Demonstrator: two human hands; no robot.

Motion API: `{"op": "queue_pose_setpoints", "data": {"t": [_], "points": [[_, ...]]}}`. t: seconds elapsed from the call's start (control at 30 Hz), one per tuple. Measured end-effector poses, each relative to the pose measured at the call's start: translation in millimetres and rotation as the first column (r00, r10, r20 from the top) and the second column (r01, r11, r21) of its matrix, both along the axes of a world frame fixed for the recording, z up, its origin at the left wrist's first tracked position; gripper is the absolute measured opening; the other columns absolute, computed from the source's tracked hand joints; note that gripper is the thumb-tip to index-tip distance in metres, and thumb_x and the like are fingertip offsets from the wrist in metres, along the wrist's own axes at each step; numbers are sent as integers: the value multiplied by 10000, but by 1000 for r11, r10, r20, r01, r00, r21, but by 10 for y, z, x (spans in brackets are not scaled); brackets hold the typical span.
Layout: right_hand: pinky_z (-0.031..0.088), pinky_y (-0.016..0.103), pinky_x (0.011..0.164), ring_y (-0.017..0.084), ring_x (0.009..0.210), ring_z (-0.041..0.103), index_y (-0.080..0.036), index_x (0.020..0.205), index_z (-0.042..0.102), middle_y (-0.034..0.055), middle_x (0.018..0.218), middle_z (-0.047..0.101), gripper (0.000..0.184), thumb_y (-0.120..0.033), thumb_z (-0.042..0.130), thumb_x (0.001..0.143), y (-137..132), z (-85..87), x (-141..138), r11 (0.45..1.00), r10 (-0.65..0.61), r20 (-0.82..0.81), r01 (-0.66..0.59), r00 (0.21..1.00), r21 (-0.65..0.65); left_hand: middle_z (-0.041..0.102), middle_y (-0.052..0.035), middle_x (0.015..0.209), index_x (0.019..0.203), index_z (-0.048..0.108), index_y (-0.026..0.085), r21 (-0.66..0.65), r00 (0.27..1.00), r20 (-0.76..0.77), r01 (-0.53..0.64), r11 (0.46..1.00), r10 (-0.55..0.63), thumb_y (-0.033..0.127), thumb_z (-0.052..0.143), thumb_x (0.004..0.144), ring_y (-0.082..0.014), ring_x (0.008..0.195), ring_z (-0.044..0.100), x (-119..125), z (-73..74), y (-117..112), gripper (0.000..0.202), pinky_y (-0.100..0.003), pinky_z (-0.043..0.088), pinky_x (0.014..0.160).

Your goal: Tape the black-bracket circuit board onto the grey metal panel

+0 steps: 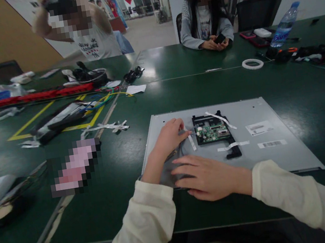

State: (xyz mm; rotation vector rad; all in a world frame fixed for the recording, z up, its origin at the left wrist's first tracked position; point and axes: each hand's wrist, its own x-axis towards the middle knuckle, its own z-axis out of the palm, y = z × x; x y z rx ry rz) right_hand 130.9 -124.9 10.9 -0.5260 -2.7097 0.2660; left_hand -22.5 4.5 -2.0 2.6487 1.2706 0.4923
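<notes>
The green board (213, 132), longest from side to side, lies just right of the nearer left hand (171, 135) and beyond the spread right hand (209, 175), but whether the left pinches the grey wires (181, 148) is hidden.

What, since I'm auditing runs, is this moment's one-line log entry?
Left hand: by white tape, grip unclear; right hand: open, over panel; circuit board: on panel
</notes>
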Motion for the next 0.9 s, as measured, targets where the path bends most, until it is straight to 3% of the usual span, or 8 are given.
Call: {"op": "queue_pose_setpoints", "data": {"t": [0.17, 0.3, 0.63, 0.9], "points": [[244, 472, 1113, 258, 1350, 250, -149, 1165, 570, 99, 1331, 482, 304, -234, 454, 897, -5, 7, 5, 1000, -29, -5, 29, 1000, 6, 572, -34, 809, 841, 536, 189, -11, 999, 34, 10, 1000, -9, 367, 523, 873, -182, 761, 529, 10, 41, -25, 182, -296, 409, 699], [207, 478, 1125, 257, 1351, 241, -155, 1182, 561, 94, 1336, 474, 318, -222, 463, 886, -9, 2, 12, 999, -48, -7, 48, 999, 2, 584, -41, 814, 828, 545, 186, -31, 998, 53, -27, 999, 28, 276, 412, 917, -179, 775, 544, 21, 86, -28, 184, -294, 412, 703], [140, 562, 1121, 272, 1375, 172, -203, 1243, 523, 63, 1404, 413, 352, -256, 450, 902, -25, 28, 31, 995, -96, 40, 97, 995, -20, 566, -25, 779, 757, 504, 190, 61, 960, 184, -226, 972, 212, 149, 383, 864, -162, 751, 520, -2, 151, -8, 167, -288, 406, 698], [61, 632, 1096, 290, 1371, 166, -249, 1309, 472, 54, 1440, 362, 404, -337, 436, 917, 0, 17, 39, 978, -209, 72, 210, 975, -14, 551, -19, 759, 755, 505, 186, 83, 929, 265, -289, 954, 258, 153, 424, 841, -154, 745, 517, 7, 231, -60, 123, -282, 416, 722]]}}
